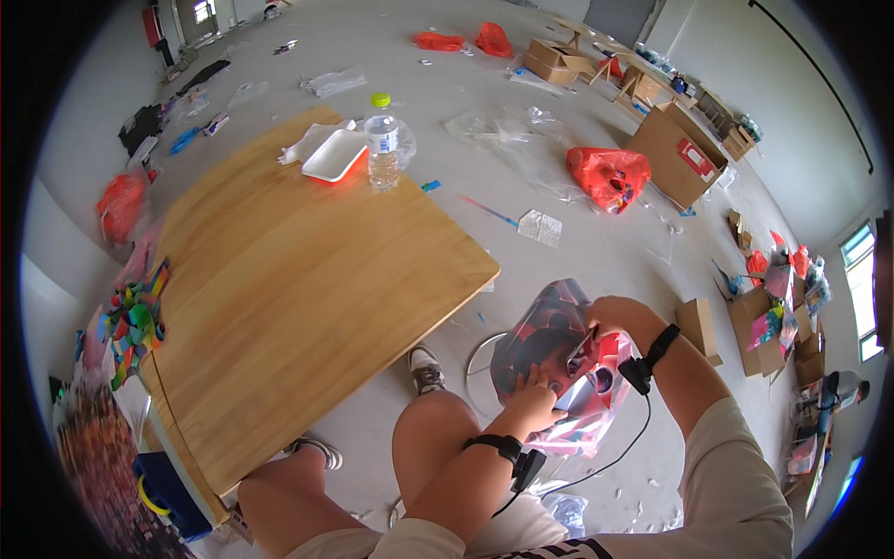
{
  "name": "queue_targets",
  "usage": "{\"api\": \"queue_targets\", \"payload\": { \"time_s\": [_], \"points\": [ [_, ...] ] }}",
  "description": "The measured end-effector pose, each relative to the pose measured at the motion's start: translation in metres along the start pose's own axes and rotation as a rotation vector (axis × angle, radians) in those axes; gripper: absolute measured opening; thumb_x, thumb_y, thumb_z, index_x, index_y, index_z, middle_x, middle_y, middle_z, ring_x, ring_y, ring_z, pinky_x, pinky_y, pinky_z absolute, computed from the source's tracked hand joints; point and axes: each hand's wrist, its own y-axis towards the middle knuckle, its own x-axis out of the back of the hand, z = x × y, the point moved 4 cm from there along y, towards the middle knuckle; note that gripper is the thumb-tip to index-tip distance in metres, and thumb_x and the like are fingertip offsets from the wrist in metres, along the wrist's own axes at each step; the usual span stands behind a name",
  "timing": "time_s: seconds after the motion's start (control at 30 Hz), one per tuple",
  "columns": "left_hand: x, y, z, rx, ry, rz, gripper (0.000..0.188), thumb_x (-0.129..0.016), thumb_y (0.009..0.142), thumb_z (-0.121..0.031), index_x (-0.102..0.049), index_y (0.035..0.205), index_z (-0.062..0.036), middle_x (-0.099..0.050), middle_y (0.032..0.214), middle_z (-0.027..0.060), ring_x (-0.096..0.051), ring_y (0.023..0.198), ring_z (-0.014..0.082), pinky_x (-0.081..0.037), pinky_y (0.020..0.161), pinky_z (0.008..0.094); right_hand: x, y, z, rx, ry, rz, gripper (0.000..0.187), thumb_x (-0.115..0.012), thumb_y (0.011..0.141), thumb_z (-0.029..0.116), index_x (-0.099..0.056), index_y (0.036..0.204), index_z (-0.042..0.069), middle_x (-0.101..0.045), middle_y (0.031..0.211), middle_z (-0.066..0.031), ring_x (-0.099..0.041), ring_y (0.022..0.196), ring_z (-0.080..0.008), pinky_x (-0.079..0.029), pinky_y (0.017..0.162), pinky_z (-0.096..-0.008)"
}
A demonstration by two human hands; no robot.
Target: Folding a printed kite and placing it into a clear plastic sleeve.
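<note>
To the right of the table is a shiny plastic bag [559, 349], pink, red and dark, with dark round shapes in its print or contents. My left hand [535, 402] lies on the bag's near side with its fingers spread. At the upper right edge of the bag, my right hand [611, 318] is closed on the plastic, its fingertips partly hidden. What the bag rests on is mostly covered; a thin metal ring [473, 368] shows at its left.
A wooden table [307, 279] bears a bottle with a green cap [382, 144] and a white tray [335, 156]. Several colourful pieces [135, 321] lie beyond its left edge. On the floor are a red bag [610, 177], a cardboard box [672, 154] and plastic scraps.
</note>
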Motion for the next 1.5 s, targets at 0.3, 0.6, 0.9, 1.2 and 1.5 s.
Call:
{"api": "queue_targets", "payload": {
  "time_s": [0.3, 0.6, 0.9, 1.2, 1.5],
  "points": [
    [0.000, 0.001, -0.005, -0.006, -0.010, 0.018, 0.070, -0.073, 0.096, -0.047, -0.066, 0.133, 0.0115, -0.029, 0.166, 0.0367, -0.019, 0.158, 0.0554, -0.024, 0.125, 0.0669, -0.046, 0.009, 0.024, 0.112, -0.006, 0.140, 0.040, -0.082, 0.080, 0.029, -0.079, 0.117, 0.013, -0.078, 0.104, -0.0130, -0.072, 0.099, -0.0358, -0.057, 0.089, -0.0448],
    [0.005, -0.001, 0.014, -0.013, -0.259, -0.151, 0.049, -0.073, 0.097, -0.040, -0.076, 0.128, -0.0025, -0.041, 0.163, 0.0262, -0.040, 0.148, 0.0497, -0.034, 0.120, 0.0597, 0.038, -0.088, 0.094, -0.274, 0.329, -0.701, 0.026, -0.061, 0.090, -0.002, -0.075, 0.112, 0.005, -0.072, 0.106, -0.0138, -0.071, 0.100, -0.0331, -0.057, 0.091, -0.0421],
    [0.020, -0.036, -0.056, -0.199, -0.469, -0.231, 0.031, -0.072, 0.096, -0.023, -0.066, 0.112, 0.0029, -0.072, 0.099, 0.0289, -0.070, 0.096, 0.0469, -0.054, 0.083, 0.0527, -0.060, -0.282, 0.161, -0.377, 1.071, -1.827, 0.024, -0.040, 0.095, -0.010, -0.061, 0.091, 0.002, -0.058, 0.091, -0.0051, -0.056, 0.074, -0.0123, -0.047, 0.068, -0.0266],
    [0.061, -0.126, -0.203, -0.417, -0.346, 0.061, 0.039, -0.074, 0.096, -0.025, -0.063, 0.122, 0.0028, -0.072, 0.105, 0.0259, -0.071, 0.095, 0.0427, -0.055, 0.083, 0.0458, -0.006, -0.388, 0.235, -0.055, 0.860, -1.928, 0.022, -0.042, 0.100, -0.010, -0.062, 0.095, 0.000, -0.060, 0.097, -0.0093, -0.058, 0.076, -0.0138, -0.049, 0.072, -0.0265],
    [0.145, -0.311, -0.244, -0.329, -0.275, 0.222, 0.044, -0.071, 0.100, -0.021, -0.061, 0.138, -0.0013, -0.074, 0.105, 0.0231, -0.072, 0.094, 0.0347, -0.055, 0.085, 0.0420, 0.067, -0.422, 0.329, 0.379, 0.547, -1.154, 0.084, -0.098, 0.073, 0.041, -0.064, 0.139, 0.002, -0.067, 0.137, -0.0162, -0.064, 0.125, -0.0371, -0.039, 0.114, -0.0503]
  ]
}}
